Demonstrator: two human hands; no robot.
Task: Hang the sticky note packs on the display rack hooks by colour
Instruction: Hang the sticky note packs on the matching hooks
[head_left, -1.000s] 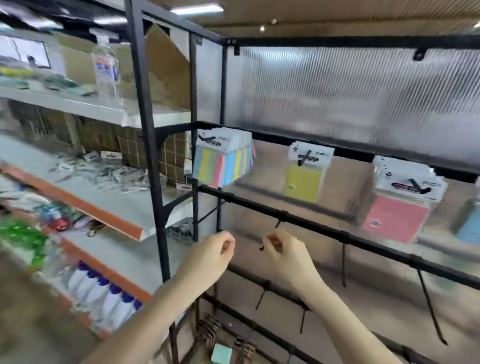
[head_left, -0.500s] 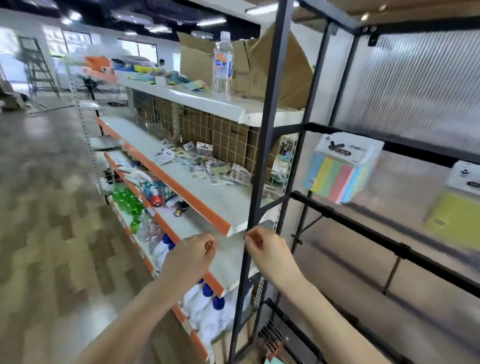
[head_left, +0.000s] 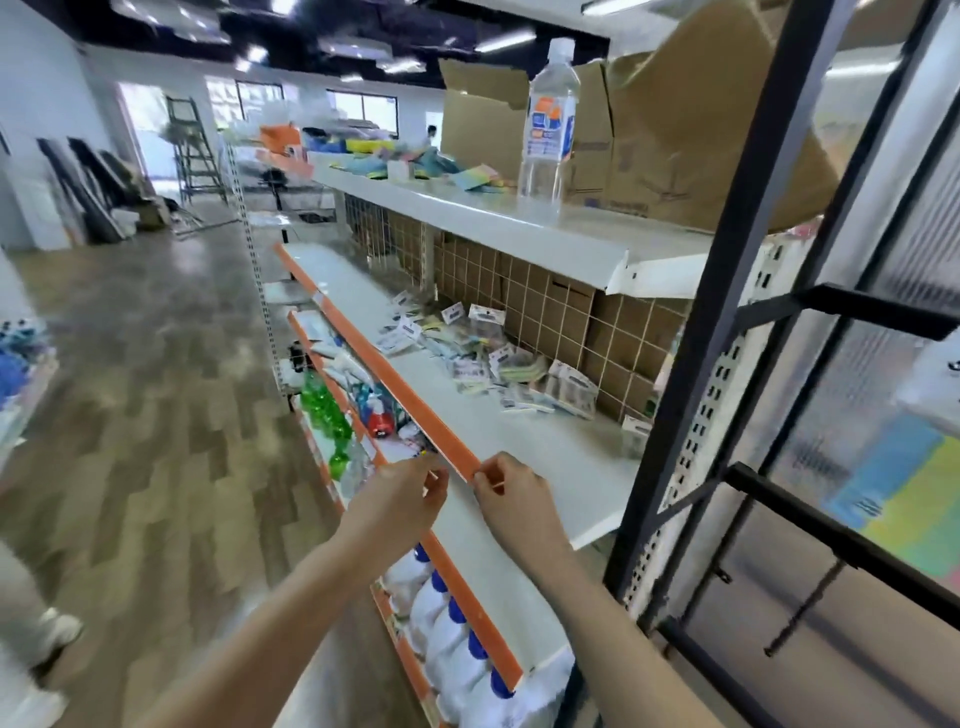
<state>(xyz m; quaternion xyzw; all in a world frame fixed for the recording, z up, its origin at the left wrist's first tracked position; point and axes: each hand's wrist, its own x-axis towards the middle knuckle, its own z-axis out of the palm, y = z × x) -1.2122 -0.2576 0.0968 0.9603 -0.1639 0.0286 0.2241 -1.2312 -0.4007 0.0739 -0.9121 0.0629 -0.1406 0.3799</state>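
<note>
Both hands are up in front of the shelf, and neither carries a pack. The left hand (head_left: 410, 493) has its fingers loosely curled, nothing between them. The right hand (head_left: 506, 488) is curled the same way beside it, fingertips close to the left's, the two apart; a thin pale sliver near its thumb might be a scrap of something or just blur, hard to call.

The loose packs (head_left: 483, 358) lie in a scattered heap on the middle shelf (head_left: 545, 457), back against the wire grid, well beyond the hands. That heap looks like the stock left to hang, and there is plenty of it. More coloured packs (head_left: 467, 176) sit on the top shelf near the bottle (head_left: 548, 119), though it is unclear whether they belong to this job.

The rack (head_left: 727, 291) stands at the right edge. Behind its ribbed panel a multicolour pack (head_left: 893, 488) shows as a blurred block, seemingly hung already. One bare hook (head_left: 800, 613) dangles from the lower bar. The other hooks are out of frame.

So the judgement: some hanging done, much left. The person is between packs, facing the shelf, hands empty and poised. The likely next move is a reach into the heap for a pack to match a hook's colour.
</note>
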